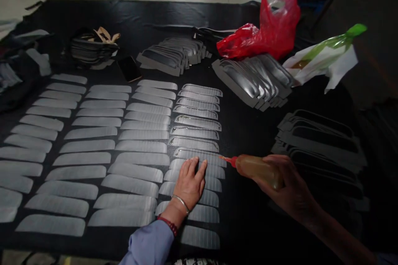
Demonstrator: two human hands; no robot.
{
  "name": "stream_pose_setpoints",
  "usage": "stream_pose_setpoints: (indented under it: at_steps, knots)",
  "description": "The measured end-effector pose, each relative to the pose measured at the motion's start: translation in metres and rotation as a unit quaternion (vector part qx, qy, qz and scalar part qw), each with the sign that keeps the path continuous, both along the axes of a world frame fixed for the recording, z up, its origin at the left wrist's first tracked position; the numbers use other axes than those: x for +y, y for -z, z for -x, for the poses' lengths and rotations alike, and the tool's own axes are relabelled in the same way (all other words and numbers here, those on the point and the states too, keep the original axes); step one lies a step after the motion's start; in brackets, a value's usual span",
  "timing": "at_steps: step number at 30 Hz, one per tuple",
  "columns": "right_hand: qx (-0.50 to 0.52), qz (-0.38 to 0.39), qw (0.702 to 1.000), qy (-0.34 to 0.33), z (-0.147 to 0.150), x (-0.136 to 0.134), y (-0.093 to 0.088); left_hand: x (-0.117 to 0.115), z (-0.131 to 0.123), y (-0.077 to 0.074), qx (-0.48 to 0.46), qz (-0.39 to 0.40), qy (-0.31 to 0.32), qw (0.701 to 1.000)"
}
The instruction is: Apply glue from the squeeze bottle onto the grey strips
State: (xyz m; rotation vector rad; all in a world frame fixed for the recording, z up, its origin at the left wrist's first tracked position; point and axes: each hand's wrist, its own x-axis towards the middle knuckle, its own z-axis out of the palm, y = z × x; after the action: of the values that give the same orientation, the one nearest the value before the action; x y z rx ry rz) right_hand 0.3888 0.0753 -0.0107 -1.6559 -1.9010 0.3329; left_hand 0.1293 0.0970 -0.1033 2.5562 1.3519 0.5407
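My right hand [287, 186] grips a squeeze glue bottle [256, 169] with amber contents and a red nozzle. The nozzle tip is at the right end of a grey curved strip [199, 154] in the rightmost column. My left hand [190, 180] lies flat with fingers spread, over the strips just below that one. Strips higher in this column, such as a coated strip [195, 123], carry a shiny wet line along their edge. Several more columns of dull grey strips [137, 159] lie to the left.
Behind the columns are stacked dark pieces [174, 54], a phone [129, 68] and a strapped bundle [93, 47]. A red plastic bag [276, 25], glossy grey panels [255, 78] and a green-and-white bag [326, 56] sit at back right. More panels [320, 140] lie right of the bottle.
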Motion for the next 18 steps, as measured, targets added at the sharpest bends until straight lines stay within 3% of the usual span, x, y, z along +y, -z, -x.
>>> stream_pose_setpoints:
  at_steps: [11, 18]
  knots:
    - [0.03, 0.008, 0.999, 0.044, 0.0, -0.026, -0.01, 0.0, 0.001, 0.0, 0.006, -0.004, 0.009, 1.0]
    - [0.028, 0.003, 0.999, 0.03, -0.001, -0.021, -0.001, 0.0, 0.001, -0.002, 0.009, -0.008, 0.008, 1.0]
